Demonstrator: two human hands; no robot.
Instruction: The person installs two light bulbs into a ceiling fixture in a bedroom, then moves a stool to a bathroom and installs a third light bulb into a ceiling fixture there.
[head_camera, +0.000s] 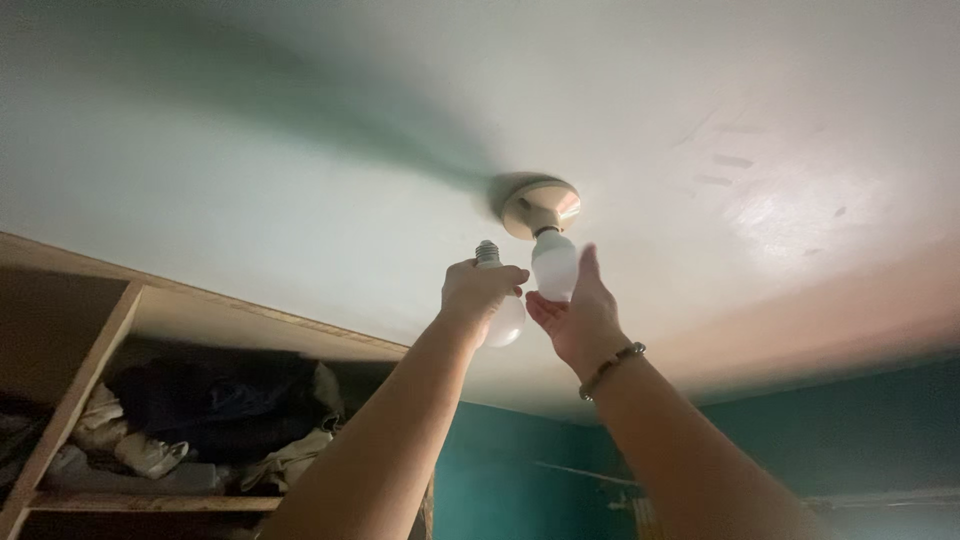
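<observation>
Both my arms reach up to the ceiling. My left hand (478, 292) is closed around a loose white light bulb (507, 320), its metal screw base pointing up beside my thumb. My right hand (578, 315) cups a second white bulb (555, 264) that sits in the cream ceiling socket (540, 204); my fingers wrap its lower part. A beaded bracelet is on my right wrist. The two bulbs are close together, nearly touching.
The pale ceiling (300, 130) fills most of the view. A wooden shelf (120, 330) at the left holds bundled clothes and cloth (200, 410). Teal walls (500, 470) run below the ceiling, with a rail at the lower right.
</observation>
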